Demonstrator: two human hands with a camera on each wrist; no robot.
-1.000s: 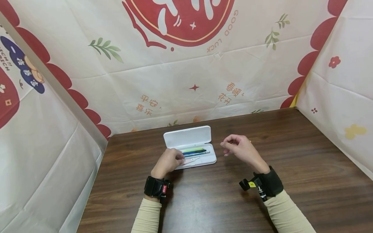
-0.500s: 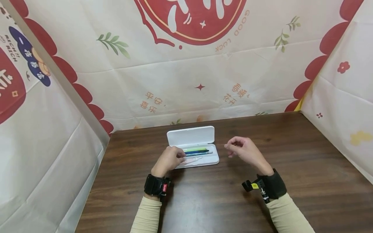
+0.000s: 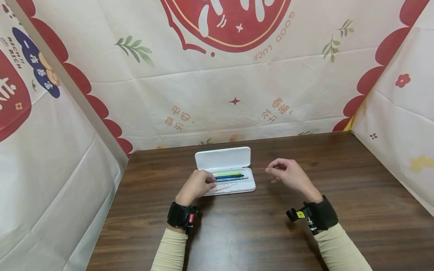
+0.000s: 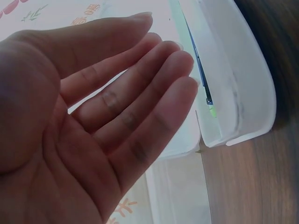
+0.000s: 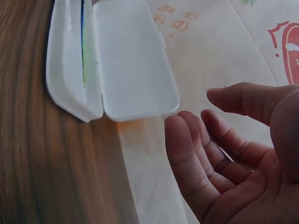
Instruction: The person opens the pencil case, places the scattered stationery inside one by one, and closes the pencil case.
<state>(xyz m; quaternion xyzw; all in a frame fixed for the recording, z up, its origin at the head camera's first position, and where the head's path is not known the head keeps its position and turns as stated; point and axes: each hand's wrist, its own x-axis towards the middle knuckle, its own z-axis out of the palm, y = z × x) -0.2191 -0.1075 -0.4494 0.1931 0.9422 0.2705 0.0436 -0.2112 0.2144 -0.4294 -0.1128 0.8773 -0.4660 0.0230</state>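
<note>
A white pencil case (image 3: 251, 185) lies on the table with its lid (image 3: 223, 159) raised at the back. Several pens (image 3: 234, 176), blue, dark and yellow-green, lie inside it. In front of them is a slim pink-and-white item (image 3: 226, 186), partly hidden by the left hand; its kind is unclear. My left hand (image 3: 196, 186) hovers over or rests at the case's left end, fingers loosely bent. In the left wrist view nothing sits between thumb and fingers of the left hand (image 4: 107, 107). My right hand (image 3: 288, 175) hangs apart from the case, to its right, loosely curled and holding nothing.
The brown wooden table (image 3: 234, 233) reaches back to a printed cloth wall (image 3: 210, 90). More cloth walls stand at the left (image 3: 68, 180) and right (image 3: 400, 124). Each wrist wears a black camera strap (image 3: 181, 216).
My right hand has drawn a little to the right, away from the case. The left hand stays almost in place at the case's left end. The head view has shifted slightly.
</note>
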